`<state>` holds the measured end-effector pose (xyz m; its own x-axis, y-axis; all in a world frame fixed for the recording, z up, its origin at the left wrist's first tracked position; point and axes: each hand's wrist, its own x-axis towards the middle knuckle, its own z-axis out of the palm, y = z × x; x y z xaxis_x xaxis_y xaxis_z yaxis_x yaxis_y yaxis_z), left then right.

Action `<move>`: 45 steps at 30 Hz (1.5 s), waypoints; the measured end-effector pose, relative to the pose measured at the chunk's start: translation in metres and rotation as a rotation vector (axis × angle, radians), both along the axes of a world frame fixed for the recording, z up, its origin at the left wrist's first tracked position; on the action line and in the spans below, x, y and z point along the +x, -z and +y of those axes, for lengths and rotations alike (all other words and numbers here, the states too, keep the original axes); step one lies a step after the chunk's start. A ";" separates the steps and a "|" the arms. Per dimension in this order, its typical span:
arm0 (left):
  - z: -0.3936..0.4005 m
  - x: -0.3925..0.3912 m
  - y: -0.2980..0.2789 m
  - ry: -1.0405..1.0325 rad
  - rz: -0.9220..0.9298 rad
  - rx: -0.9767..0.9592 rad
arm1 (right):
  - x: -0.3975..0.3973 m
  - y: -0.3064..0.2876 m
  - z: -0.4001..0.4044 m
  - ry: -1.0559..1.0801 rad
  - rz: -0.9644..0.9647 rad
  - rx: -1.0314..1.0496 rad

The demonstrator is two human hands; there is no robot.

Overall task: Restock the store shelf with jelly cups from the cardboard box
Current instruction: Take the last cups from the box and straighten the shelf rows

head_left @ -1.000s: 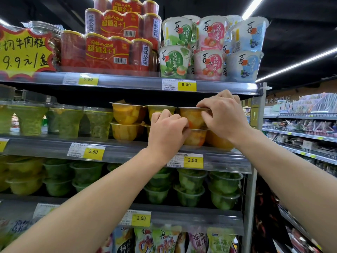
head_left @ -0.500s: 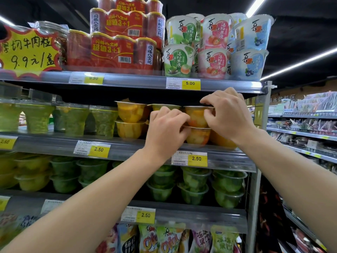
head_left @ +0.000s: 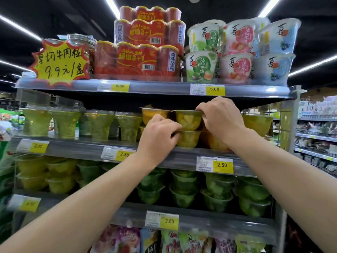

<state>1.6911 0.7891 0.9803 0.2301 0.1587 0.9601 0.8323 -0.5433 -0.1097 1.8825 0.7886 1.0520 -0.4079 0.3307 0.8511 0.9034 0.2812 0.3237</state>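
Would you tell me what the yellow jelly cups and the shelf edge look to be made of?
Yellow jelly cups: apparently clear, glossy thin plastic; the fruit pieces show through the wall. Shelf edge: grey, probably metal, fronted by a shiny transparent plastic strip holding price labels.

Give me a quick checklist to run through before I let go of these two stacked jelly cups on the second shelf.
1. Top cup sits on bottom cup: ok, looks nested and upright.
2. Bottom cup fully on the shelf: cannot tell, base sits near the front edge.
3. Left hand steadying bottom cup: ok.
4. Right hand pinching top cup's rim: ok.
5. Clearance under upper shelf: ok, gap visible.
6. Neighbouring orange cups undisturbed: ok, upright.
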 end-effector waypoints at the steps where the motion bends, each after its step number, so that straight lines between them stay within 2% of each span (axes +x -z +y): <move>1: 0.002 0.002 0.001 -0.008 0.004 0.009 | 0.001 -0.001 0.000 0.001 0.005 0.012; 10: 0.011 0.009 -0.001 -0.045 -0.019 0.071 | -0.012 -0.003 -0.006 -0.222 0.088 -0.004; 15: 0.013 0.010 -0.001 -0.054 -0.036 0.059 | -0.006 -0.006 -0.004 -0.079 0.043 -0.036; 23: 0.015 0.005 0.000 -0.062 -0.017 0.101 | -0.022 0.000 -0.006 -0.247 0.108 -0.002; 28: 0.012 0.002 0.000 -0.041 -0.028 0.110 | -0.010 0.003 -0.005 -0.173 0.136 -0.007; 32: 0.009 0.015 -0.001 0.016 0.087 0.103 | -0.009 0.002 -0.004 -0.121 0.115 -0.039; 40: 0.010 0.008 -0.003 -0.003 0.000 0.055 | -0.005 0.003 0.000 -0.212 0.144 -0.037; 45: 0.008 0.009 -0.004 -0.012 -0.014 0.050 | 0.001 0.001 0.006 -0.264 0.093 0.026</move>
